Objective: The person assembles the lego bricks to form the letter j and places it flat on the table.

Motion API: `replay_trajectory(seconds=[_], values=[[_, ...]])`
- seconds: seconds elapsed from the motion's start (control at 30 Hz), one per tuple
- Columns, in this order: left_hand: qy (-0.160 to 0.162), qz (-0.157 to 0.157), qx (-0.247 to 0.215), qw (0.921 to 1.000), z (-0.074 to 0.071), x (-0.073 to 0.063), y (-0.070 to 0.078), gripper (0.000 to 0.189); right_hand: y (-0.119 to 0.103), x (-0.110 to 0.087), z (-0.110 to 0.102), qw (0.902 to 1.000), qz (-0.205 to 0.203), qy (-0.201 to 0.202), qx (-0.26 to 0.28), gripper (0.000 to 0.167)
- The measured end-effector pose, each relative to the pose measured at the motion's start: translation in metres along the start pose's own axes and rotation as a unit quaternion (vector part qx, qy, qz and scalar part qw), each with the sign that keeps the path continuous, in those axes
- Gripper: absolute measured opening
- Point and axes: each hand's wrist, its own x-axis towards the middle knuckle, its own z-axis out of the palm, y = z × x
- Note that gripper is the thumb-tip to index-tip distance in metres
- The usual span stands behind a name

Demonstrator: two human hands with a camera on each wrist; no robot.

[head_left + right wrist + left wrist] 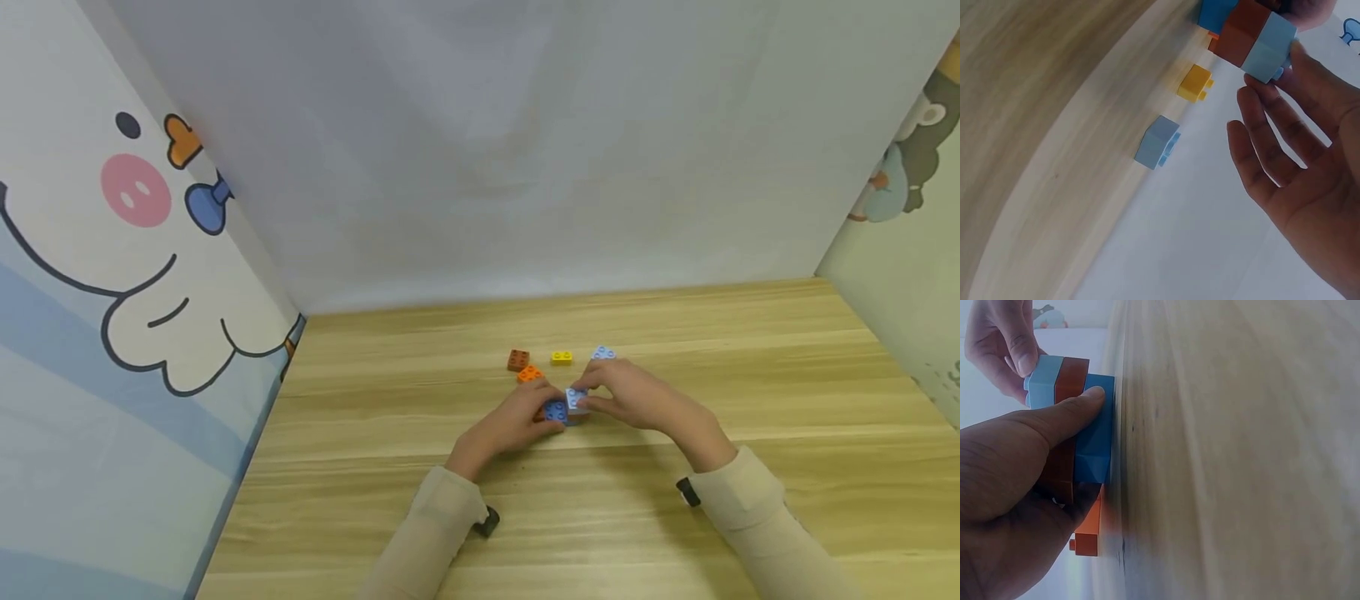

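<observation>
A small stack of toy building bricks stands on the table between the hands. At its bottom is a blue brick (1094,450), with reddish-brown bricks (1071,378) on it. A light blue brick (1270,47) sits flush on one brown brick at the right end. My left hand (513,418) grips the stack from the left, thumb along the blue brick's near side in the left wrist view. My right hand (637,396) pinches the light blue brick between thumb and fingertip, its other fingers extended. The left hand's fingers partly hide the stack's left end.
Behind the hands lie loose bricks: a brown one (518,360), an orange one (529,373), a yellow one (562,357) and another light blue one (603,353). The wooden table (360,467) ends at a pale back wall (480,167), with printed panels left and right.
</observation>
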Motion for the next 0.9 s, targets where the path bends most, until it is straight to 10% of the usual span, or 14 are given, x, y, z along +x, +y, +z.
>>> replay_trajectory(seconds=[0.9], values=[[-0.002, 0.001, 0.006, 1.0000, 0.0001, -0.0009, -0.0003, 0.042, 0.0072, 0.0015, -0.0045, 0.9998, 0.002, 0.008, 0.018, 0.027]])
